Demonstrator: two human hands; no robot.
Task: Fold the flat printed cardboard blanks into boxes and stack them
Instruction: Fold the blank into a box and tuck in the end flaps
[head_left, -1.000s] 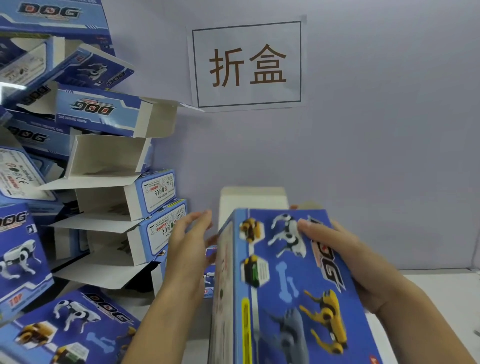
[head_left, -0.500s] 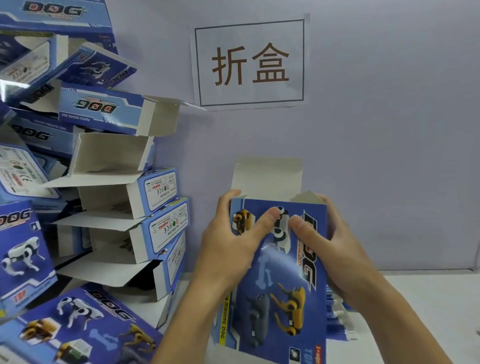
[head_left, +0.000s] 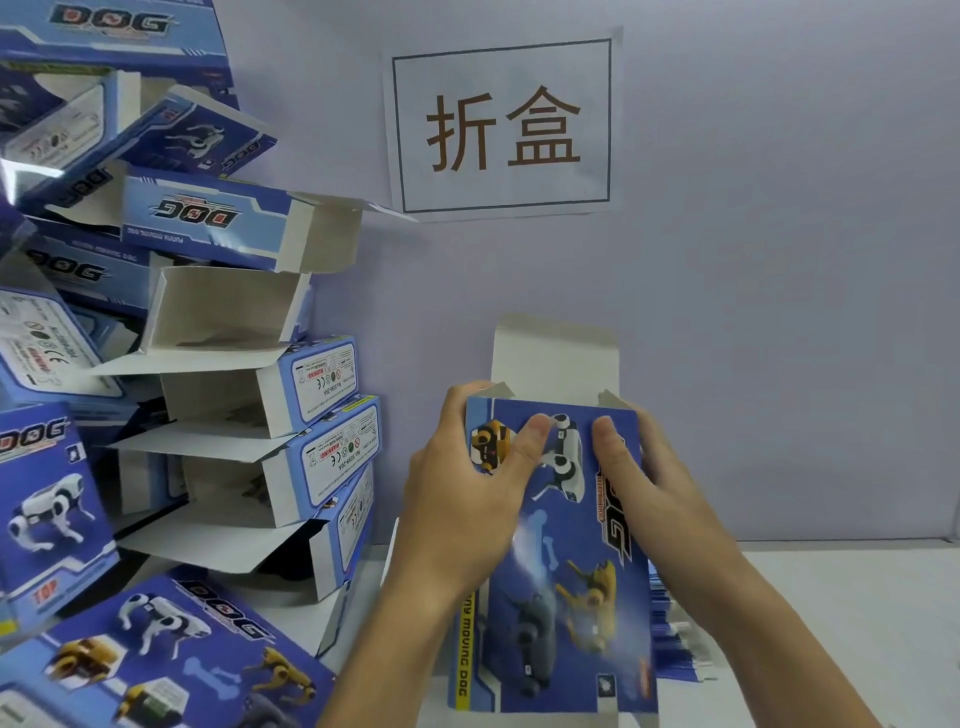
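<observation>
the fingers of the left hand (head_left: 462, 483) and right hand (head_left: 644, 483) are hidden behind the upright blue box (head_left: 566, 561) they grip, thumbs on its front, top flap open, its base cut off below. it stands over a white table (head_left: 831, 597) by a lilac wall (head_left: 779, 260), beside stacked folded boxes (head_left: 249, 395) printed "dog"; a paper sign (head_left: 501, 127) reads "折盒".

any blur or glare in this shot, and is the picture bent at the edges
Head view: the lower print on the held box is smeared; a bright glare streak sits on the box pile at far left; the sign is sharp, its frame slightly bowed and tilted by the wide lens.
</observation>
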